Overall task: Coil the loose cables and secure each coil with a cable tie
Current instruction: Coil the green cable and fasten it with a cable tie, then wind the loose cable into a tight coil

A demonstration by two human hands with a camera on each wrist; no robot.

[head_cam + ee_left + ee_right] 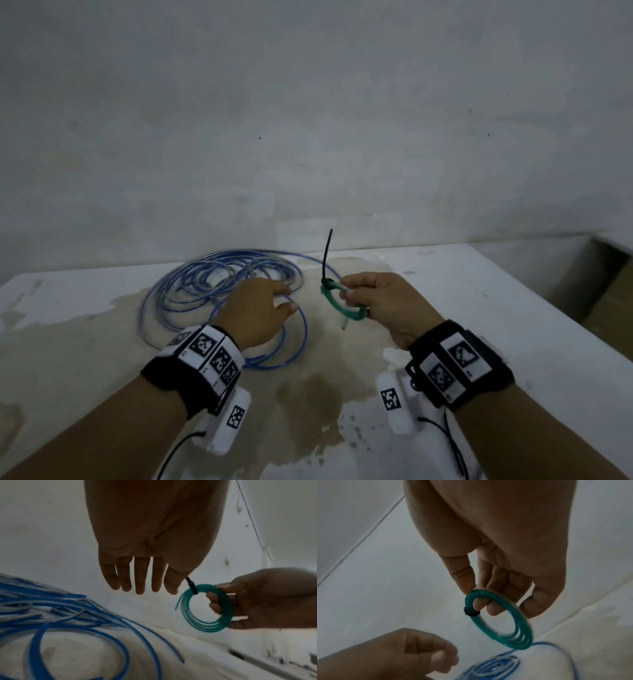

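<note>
My right hand [347, 293] holds up a small green cable coil [337, 308], thumb outside and fingers through the ring, a little above the table. A black cable tie [326, 260] is cinched round the coil, its long tail sticking upward. The right wrist view shows the green coil [522, 628] and the tie's head [471, 613] beside my fingertips. My left hand [289, 298] hovers just left of the coil, above the loose blue cable pile [205, 287], fingers relaxed and holding nothing. In the left wrist view its fingers [140, 577] hang straight, near the tie [192, 586].
The white table [496, 308] is stained brown in the middle and ends at a pale wall behind. A cardboard box [603, 291] sits beyond the table's right edge. Grey strands are mixed into the blue cable pile [51, 608].
</note>
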